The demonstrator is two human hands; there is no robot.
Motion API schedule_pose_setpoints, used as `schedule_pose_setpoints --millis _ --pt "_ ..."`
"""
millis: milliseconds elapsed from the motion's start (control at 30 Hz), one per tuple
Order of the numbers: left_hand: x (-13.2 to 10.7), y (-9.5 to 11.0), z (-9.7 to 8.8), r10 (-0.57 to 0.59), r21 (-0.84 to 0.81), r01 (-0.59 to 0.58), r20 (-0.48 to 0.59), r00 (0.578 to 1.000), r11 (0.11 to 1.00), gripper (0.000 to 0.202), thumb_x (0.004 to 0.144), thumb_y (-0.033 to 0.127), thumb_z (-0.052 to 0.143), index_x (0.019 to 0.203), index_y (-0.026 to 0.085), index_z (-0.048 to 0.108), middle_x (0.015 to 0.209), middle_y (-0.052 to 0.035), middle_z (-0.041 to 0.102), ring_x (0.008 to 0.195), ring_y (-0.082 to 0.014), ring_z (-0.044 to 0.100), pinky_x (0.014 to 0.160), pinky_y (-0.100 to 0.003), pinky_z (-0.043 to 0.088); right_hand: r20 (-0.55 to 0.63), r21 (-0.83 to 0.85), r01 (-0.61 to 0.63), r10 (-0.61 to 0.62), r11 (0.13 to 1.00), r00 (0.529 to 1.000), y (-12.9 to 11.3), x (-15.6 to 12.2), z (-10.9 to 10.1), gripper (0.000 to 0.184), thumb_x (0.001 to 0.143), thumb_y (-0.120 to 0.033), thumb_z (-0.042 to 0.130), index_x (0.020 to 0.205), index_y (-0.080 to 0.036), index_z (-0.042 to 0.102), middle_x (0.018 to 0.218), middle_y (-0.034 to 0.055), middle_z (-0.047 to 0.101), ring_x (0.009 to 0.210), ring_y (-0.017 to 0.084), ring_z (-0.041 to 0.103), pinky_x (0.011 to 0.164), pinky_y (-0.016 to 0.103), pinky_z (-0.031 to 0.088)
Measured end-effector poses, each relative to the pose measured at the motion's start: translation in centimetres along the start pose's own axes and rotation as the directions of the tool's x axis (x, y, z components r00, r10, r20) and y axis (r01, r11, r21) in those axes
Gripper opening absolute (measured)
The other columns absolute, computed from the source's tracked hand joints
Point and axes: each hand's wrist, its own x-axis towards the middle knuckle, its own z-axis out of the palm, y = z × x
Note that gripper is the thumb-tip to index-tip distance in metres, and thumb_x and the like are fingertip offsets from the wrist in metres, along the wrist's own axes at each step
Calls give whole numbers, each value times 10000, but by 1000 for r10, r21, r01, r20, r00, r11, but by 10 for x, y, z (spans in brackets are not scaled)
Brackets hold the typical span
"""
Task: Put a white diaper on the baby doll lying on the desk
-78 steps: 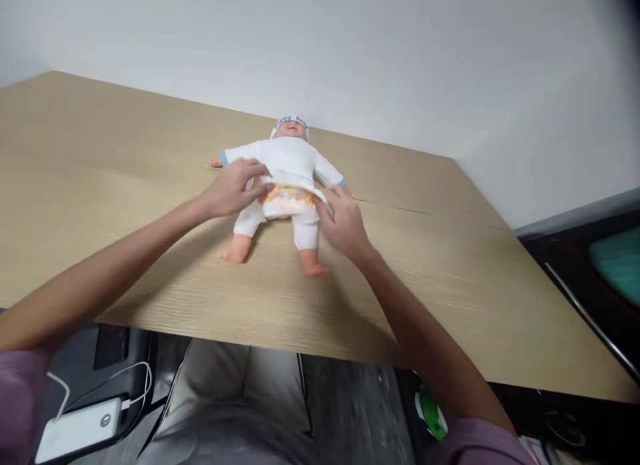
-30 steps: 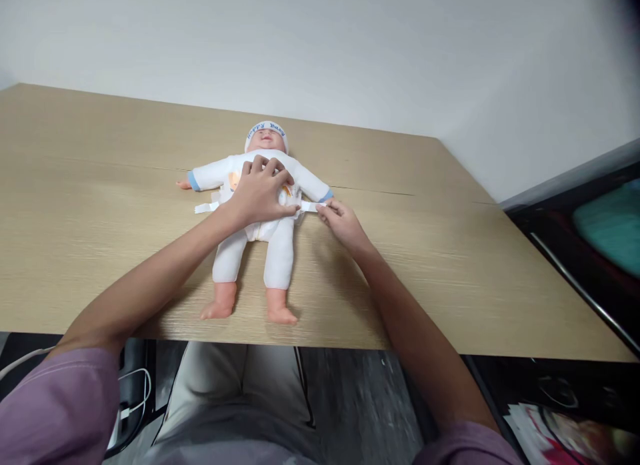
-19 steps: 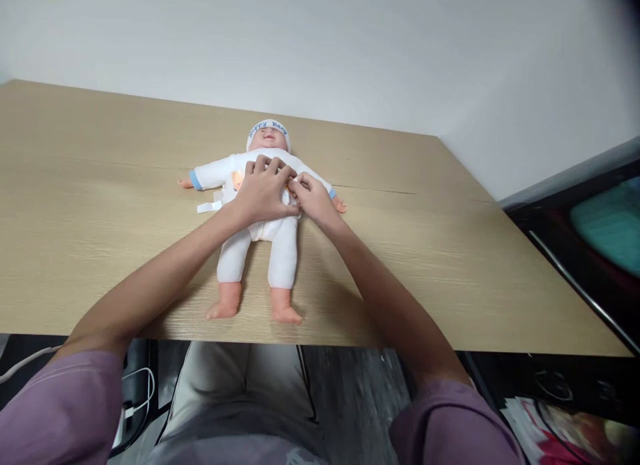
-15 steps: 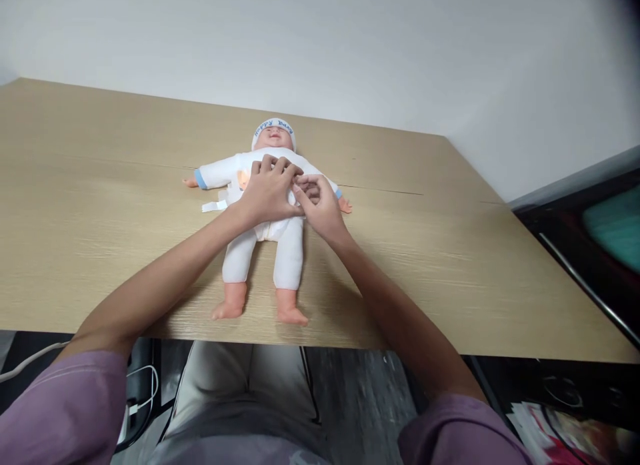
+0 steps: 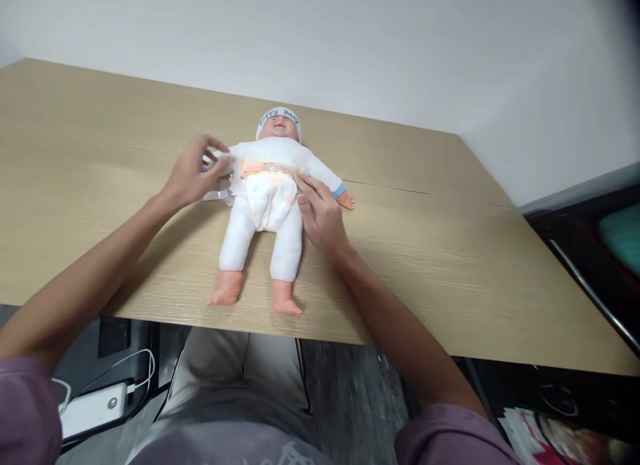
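A baby doll (image 5: 284, 149) in white clothes and a lettered headband lies on its back on the wooden table, feet toward me. Around its hips is a white diaper (image 5: 270, 199) with an orange patterned waistband. On the left its side tab (image 5: 216, 195) sticks out loose over the table. My left hand (image 5: 197, 171), slightly blurred, is over the doll's arm on that side, thumb and fingers apart, just above the loose tab. My right hand (image 5: 323, 211) rests against the right edge of the diaper's waist, its fingers extended and touching it.
The wooden table (image 5: 410, 265) extends to both sides, with a pale wall behind it. A dark-framed object (image 5: 595, 251) stands at the right edge. Below the table are a white power bank (image 5: 95, 408) with a cable and some papers (image 5: 530, 431).
My left hand has moved from the doll's belly left to its arm, uncovering the diaper front. My right hand stays at the right side, its fingers now straighter. The view has shifted slightly.
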Motion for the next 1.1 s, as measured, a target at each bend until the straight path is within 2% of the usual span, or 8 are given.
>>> schedule_pose_setpoints --millis 133,333,500,633,767,867,967,1100 --pt "-23 -39 1 -68 257 38 110 992 966 380 1037 602 647 1052 225 697 1074 -134 778 1005 -327 695 1029 -533 571 -75 -39 20 -23 999 997 -2 5 -1 516 1232 -485 395 1563 -282 736 1543 132 733 1470 329 676 1302 591 534" --pt "-22 -50 6 -75 323 8 196 978 946 331 919 525 725 794 234 629 909 -150 716 1045 -388 659 998 -518 539 -116 -174 73 -94 982 989 -27 45 9 368 1178 -408 565 1388 -290 842 1192 122 736 1141 318 714 1089 546 605" --pt "-15 -43 -5 -238 130 212 245 940 969 395 957 521 671 704 227 599 698 -22 573 725 -224 539 730 -356 408 173 -145 135 -109 980 979 -59 92 31 357 1125 -395 698 1443 -267 798 1231 98 710 1163 294 690 1054 460 586" --pt "-8 -24 -4 -195 -136 219 169 966 966 372 972 478 670 727 211 591 714 18 524 708 -165 449 712 -322 356 374 -136 83 -26 987 927 -65 109 47 522 1073 -361 782 1554 -173 705 1207 98 741 1160 285 667 1024 417 535" --pt "8 3 13 -151 -252 191 170 974 949 372 998 410 670 701 196 605 714 0 590 723 -163 499 752 -324 401 371 -55 -49 66 997 926 -60 111 50 756 1060 -436 796 1689 -122 519 1086 56 759 1079 249 656 1010 368 500" --pt "21 16 28 -95 -336 173 235 967 926 375 1044 401 644 733 190 647 780 -34 662 759 -182 574 775 -339 444 337 -49 -115 125 992 933 -58 109 50 666 1088 -344 713 1690 -155 502 1088 47 779 1052 252 683 989 367 513" --pt "26 12 43 -14 -458 101 191 982 883 392 1105 440 600 799 198 645 843 -48 651 815 -200 614 820 -352 497 299 -71 -142 156 987 941 -59 107 53 607 1092 -218 612 1689 -182 515 1154 71 798 1051 274 724 994 404 543" --pt "17 -12 60 -52 -548 66 41 998 834 385 1098 613 672 1070 232 624 977 -51 664 876 -206 641 815 -350 517 258 -62 -176 186 982 948 -58 106 57 616 1108 -185 566 1718 -212 484 1108 60 783 1001 269 735 1020 441 566"
